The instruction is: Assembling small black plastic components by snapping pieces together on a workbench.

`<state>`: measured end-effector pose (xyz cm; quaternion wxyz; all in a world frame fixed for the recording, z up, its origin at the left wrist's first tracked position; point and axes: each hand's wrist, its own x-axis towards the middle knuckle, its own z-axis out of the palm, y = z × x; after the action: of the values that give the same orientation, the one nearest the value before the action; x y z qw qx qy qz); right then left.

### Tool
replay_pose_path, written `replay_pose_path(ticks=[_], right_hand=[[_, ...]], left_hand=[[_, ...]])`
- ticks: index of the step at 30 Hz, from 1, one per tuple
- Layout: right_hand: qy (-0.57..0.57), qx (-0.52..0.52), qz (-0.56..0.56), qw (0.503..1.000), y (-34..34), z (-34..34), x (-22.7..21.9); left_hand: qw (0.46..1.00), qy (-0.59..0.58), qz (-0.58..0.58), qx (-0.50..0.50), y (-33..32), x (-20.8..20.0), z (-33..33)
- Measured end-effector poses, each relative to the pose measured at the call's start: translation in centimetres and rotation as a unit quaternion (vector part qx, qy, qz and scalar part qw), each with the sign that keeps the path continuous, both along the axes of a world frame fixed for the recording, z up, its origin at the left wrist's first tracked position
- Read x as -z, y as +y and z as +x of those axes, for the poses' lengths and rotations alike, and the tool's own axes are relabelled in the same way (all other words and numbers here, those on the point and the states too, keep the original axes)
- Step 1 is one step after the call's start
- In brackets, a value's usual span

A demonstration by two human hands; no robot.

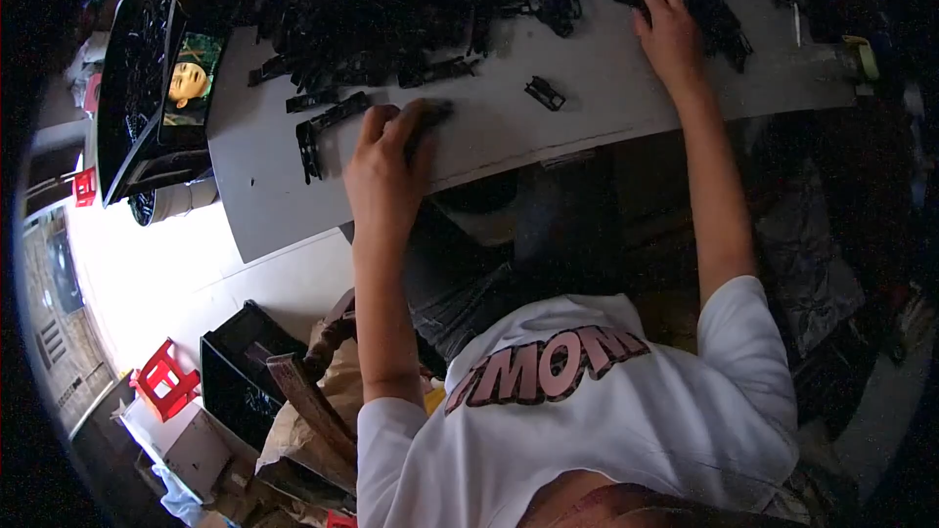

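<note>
My left hand (384, 152) is low over the white tabletop (499, 137), fingers curled round a small black plastic piece (436, 113) that shows beyond the thumb and index finger. Close to its left, a row of black clip-like parts (311, 149) lies near the fingertips. My right hand (673, 34) reaches farther out, its fingers bent over a dark piece (641, 8) at the edge of a big heap of black parts (362, 15). Between the hands lies a single black frame-shaped part (545, 93). Dim light hides the pieces' detail.
A phone or small screen (188, 83) showing a picture stands at the table's left, beside a black tray (137, 68) of dark bits. A yellow-green object (862, 59) sits at the right end. Below left are a black crate (249, 352) and a red stool (166, 381).
</note>
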<state>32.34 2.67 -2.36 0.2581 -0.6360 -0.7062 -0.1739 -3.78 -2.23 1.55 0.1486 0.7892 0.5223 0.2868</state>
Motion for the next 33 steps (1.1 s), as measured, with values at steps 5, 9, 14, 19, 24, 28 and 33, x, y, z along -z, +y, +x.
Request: replay_pose_path(ticks=[5, 9, 14, 19, 24, 28, 33], right_hand=[[-0.012, 0.011, -0.039, 0.999, -0.7, -0.5, -1.5], [0.018, -0.006, -0.116, 0.993, -4.0, -3.1, -2.7], [0.086, 0.05, -0.209, 0.973, -6.2, -5.5, -3.8], [0.087, 0.017, -0.196, 0.976, -6.8, -6.6, -3.9], [0.165, -0.038, -0.218, 0.961, -7.7, -12.0, -4.9], [0.139, -0.07, -0.201, 0.967, -7.7, -13.0, -5.1], [0.032, -0.021, -0.228, 0.973, -7.6, -13.9, -5.0]], left_hand=[[0.999, -0.039, -0.006, -0.002, -0.2, 0.3, -0.1], [0.995, -0.097, -0.036, 0.009, -1.0, 0.4, 0.1], [0.986, -0.149, -0.07, -0.004, -1.4, 0.3, 0.8], [0.971, -0.2, -0.129, -0.001, -1.7, 0.9, 1.1], [0.977, -0.188, -0.088, 0.04, -1.9, 1.0, 1.3], [0.976, -0.184, -0.105, 0.046, -1.9, 0.4, 1.5], [0.976, -0.186, -0.105, 0.042, -2.0, 0.6, 1.4]])
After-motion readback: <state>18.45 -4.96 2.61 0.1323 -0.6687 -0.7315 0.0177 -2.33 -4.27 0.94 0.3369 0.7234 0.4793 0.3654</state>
